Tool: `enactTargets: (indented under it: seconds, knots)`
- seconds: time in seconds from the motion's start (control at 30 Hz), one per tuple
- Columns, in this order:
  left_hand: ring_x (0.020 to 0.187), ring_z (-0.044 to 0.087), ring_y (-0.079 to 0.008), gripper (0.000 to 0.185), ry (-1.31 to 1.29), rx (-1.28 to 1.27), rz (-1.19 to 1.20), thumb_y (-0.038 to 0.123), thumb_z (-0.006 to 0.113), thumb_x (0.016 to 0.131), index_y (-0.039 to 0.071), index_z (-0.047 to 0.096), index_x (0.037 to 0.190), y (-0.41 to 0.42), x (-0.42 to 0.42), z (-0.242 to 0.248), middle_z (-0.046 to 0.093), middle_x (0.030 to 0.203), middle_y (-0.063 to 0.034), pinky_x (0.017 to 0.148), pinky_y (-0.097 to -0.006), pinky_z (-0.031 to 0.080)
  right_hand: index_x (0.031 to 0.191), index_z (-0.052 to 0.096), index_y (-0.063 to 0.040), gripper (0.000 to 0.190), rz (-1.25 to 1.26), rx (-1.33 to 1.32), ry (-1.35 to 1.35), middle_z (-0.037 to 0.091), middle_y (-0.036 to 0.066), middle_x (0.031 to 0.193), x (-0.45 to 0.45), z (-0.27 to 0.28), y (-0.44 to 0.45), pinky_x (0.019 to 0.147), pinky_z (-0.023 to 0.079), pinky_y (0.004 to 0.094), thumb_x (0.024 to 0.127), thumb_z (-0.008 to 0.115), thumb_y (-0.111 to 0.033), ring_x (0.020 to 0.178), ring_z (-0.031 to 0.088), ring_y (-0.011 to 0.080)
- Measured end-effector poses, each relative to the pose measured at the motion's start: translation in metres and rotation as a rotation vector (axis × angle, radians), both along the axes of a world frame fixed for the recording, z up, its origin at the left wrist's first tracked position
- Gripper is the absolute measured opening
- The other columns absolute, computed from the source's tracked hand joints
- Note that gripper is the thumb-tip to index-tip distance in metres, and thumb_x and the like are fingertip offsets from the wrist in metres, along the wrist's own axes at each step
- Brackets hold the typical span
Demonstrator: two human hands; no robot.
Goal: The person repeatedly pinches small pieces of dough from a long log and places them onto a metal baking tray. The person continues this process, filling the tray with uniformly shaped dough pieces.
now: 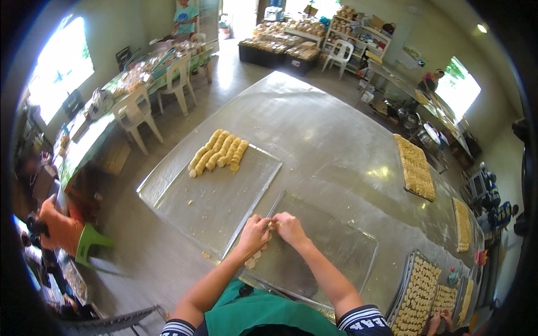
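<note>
My left hand (pixel 255 235) and my right hand (pixel 289 229) meet over the left edge of the nearer metal tray (pixel 323 248). Small pale round slices are pinched between the fingers of both; their exact form is partly hidden. Below my left hand, more flat pale slices (pixel 251 263) lie along the tray's edge. Farther off to the left, a second metal tray (pixel 235 197) holds several rows of stacked yellowish round slices (pixel 218 151) at its far end, with crumbs scattered on its bare part.
Both trays rest on a large metal-covered table (pixel 311 126). At its right stand filled trays (pixel 414 168), (pixel 416 290), near a co-worker's hands (pixel 441 321). A person in orange (pixel 63 229) sits at the left by a green chair (pixel 90 245). White chairs (pixel 136 113) flank a side table.
</note>
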State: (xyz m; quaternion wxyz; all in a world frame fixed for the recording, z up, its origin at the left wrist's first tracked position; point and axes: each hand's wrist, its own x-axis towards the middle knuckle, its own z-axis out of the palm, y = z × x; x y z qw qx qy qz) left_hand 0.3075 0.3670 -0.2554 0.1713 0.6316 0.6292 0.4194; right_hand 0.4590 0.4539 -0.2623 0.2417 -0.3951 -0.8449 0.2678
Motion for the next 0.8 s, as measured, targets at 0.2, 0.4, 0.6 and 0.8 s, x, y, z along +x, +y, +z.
enactTargets:
  seconds: [0.2,0.4,0.6,0.8]
  knots:
    - [0.094,0.056,-0.0343,0.021,0.112,-0.064,-0.088,0.008,0.067,0.078,0.010,0.072,0.098,0.014,-0.007,-0.007,0.058,0.096,-0.0154,0.087,-0.0421,0.047,0.094,0.068,-0.005,0.016,0.080,-0.163,0.134,0.068,0.017,0.091,0.016,-0.001,0.023,0.078,0.053,0.0399,0.082,0.068,-0.015,0.089,0.067,0.0354]
    - [0.097,0.054,-0.0335,0.020,0.011,-0.074,-0.042,0.008,0.072,0.074,0.008,0.072,0.094,0.015,0.000,-0.006,0.056,0.097,-0.0152,0.086,-0.0431,0.046,0.095,0.066,-0.005,0.017,0.110,-0.391,0.023,0.069,0.013,0.085,0.014,0.008,0.033,0.070,0.054,0.0375,0.082,0.068,-0.016,0.077,0.068,0.0243]
    - [0.095,0.055,-0.0324,0.016,0.049,-0.079,-0.024,0.005,0.072,0.074,0.006,0.071,0.090,0.009,0.002,-0.001,0.058,0.093,-0.0141,0.086,-0.0422,0.046,0.092,0.068,-0.007,0.015,0.054,-0.856,0.044,0.068,0.008,0.082,0.016,0.017,0.038,0.067,0.052,0.0342,0.082,0.069,-0.018,0.073,0.065,0.0192]
    - [0.095,0.054,-0.0328,0.014,0.120,-0.091,-0.013,0.008,0.073,0.075,0.008,0.072,0.089,0.007,-0.002,-0.001,0.057,0.094,-0.0142,0.085,-0.0432,0.045,0.091,0.068,-0.007,0.014,0.008,-0.168,0.011,0.066,0.012,0.083,0.012,0.006,0.045,0.071,0.053,0.0347,0.082,0.070,-0.018,0.080,0.067,0.0198]
